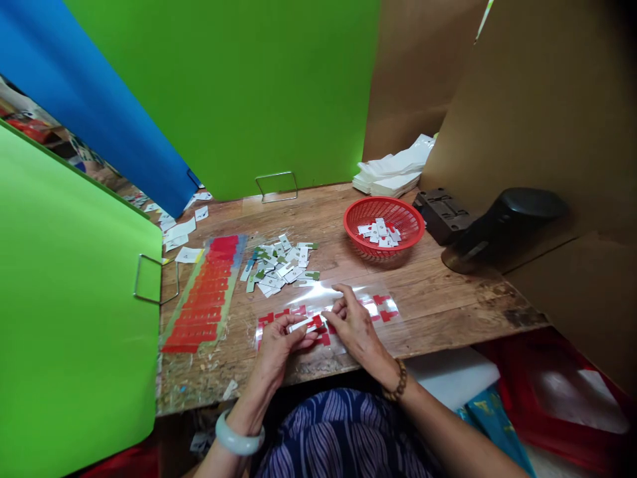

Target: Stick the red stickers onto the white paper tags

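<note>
My left hand (279, 342) pinches a small flat white piece (300, 325) with a red film patch on its right end. My right hand (354, 325) is at that end, its thumb by the red patch and its index finger raised apart; whether the thumb touches the piece I cannot tell. Under both hands lies a clear plastic sheet (393, 325) bearing red cut-out stickers. Beyond it is a loose pile of similar white and green pieces (279, 265). A red basket (415, 234) at the back right holds several white pieces with red patches.
A strip sheet of red-orange stickers (204, 299) lies on the wooden table (323, 219) at left. White papers (393, 169), a dark metal block (440, 214) and a black cylindrical object (492, 229) stand at right. Green panels (223, 86) with wire handles enclose the back and left.
</note>
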Motion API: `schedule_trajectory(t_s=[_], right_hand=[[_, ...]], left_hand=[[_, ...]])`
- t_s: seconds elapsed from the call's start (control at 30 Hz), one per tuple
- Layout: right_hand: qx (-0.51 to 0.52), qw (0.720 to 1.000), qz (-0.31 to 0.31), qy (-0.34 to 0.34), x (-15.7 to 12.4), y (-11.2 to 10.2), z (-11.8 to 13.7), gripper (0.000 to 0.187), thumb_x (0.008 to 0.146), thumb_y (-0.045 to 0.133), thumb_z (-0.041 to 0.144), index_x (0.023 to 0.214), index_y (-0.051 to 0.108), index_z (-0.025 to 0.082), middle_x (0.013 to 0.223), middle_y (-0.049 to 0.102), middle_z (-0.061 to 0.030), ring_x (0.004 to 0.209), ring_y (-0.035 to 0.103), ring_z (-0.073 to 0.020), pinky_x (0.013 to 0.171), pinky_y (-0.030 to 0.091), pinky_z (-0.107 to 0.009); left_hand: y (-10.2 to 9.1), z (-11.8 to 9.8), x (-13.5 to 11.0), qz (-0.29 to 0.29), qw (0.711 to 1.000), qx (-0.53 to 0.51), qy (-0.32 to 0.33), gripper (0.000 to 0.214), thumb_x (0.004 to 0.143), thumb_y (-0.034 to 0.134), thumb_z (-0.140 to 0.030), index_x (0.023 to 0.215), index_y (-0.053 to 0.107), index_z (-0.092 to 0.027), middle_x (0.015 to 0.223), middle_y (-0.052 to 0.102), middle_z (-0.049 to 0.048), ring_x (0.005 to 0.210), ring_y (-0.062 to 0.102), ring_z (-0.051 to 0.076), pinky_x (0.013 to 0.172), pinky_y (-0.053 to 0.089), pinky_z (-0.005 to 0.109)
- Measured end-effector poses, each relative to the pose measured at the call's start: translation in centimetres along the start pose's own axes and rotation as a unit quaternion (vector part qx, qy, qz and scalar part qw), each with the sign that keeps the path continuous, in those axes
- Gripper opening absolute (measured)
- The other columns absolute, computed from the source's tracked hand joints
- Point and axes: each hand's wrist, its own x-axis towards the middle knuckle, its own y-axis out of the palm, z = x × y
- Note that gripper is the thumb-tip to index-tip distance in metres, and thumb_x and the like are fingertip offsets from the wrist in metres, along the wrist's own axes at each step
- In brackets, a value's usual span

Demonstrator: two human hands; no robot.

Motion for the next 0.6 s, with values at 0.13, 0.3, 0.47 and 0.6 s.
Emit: schedule_trajectory(t_s=[0.13,0.3,0.47,0.6], right_hand=[[0.066,0.991,0.105,0.059,0.3,-0.7,0.4,0.022,0.085,0.042,0.034,0.084,0.055,0.017,0.06,0.051,0.0031,0.051,0.05,-0.0101,0.051,0.039,-0.022],[0.148,0.963,0.206,0.097,-0.1,0.0,0.8,0.026,0.082,0.047,0.041,0.077,0.053,0.017,0.049,0.05,0.0047,0.046,0.048,-0.01,0.048,0.037,-0.021],[0.235,0.934,0.226,0.148,0.1,0.7,0.2,0.028,0.077,0.05,0.044,0.073,0.051,0.016,0.047,0.053,0.0045,0.043,0.049,-0.009,0.048,0.037,-0.021],[0.263,0.925,0.22,0.163,0.1,0.6,0.3,0.027,0.075,0.055,0.043,0.075,0.053,0.016,0.049,0.056,0.0037,0.044,0.051,-0.0092,0.05,0.038,-0.022]], left_hand=[[-0.1,0.1,-0.1,0.005,1.0,0.001,-0.002,0.032,0.061,0.074,-0.017,0.088,0.058,-0.009,0.073,0.071,0.0116,0.063,0.069,0.019,0.061,0.055,0.024],[0.3,0.0,-0.4,0.02,1.0,0.005,0.001,0.031,0.061,0.073,-0.019,0.087,0.058,-0.009,0.065,0.071,0.0105,0.061,0.068,0.018,0.059,0.054,0.022],[0.5,-0.3,-0.6,0.012,1.0,0.017,0.018,0.032,0.062,0.073,-0.021,0.087,0.058,-0.009,0.064,0.071,0.0103,0.059,0.068,0.018,0.058,0.054,0.022],[0.3,-0.4,-0.7,0.007,1.0,0.011,0.016,0.035,0.062,0.072,-0.023,0.09,0.057,-0.008,0.064,0.071,0.0113,0.057,0.068,0.017,0.057,0.053,0.021]])
